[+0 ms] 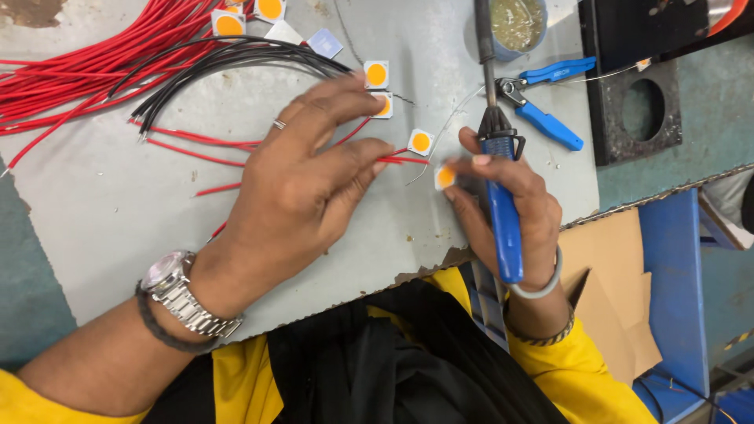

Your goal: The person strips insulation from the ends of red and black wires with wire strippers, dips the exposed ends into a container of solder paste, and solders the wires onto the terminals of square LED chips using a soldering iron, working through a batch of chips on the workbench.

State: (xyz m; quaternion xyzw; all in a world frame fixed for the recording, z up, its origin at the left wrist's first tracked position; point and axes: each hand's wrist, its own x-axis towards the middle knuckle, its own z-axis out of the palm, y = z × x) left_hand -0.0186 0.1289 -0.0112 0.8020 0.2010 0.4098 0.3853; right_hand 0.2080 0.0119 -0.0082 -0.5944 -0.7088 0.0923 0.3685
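Observation:
My left hand [302, 184] rests over short red wires [188, 149] on the grey work sheet [102, 204], its fingertips pinching one red wire's end near a small white square chip with an orange disc [421, 142]. My right hand [510, 200] grips a blue-handled soldering iron [503, 212], tip pointing away from me, while its fingers touch another orange-disc chip [445, 177]. Two more such chips [377, 74] lie just beyond my left fingers.
A bundle of long red wires [71, 71] and black wires [236, 55] lies at the upper left. Blue-handled pliers [550, 94], a round tin [518, 23] and a black block with a round hole [640, 110] sit at the upper right. Cardboard [613, 290] lies beside the sheet's edge.

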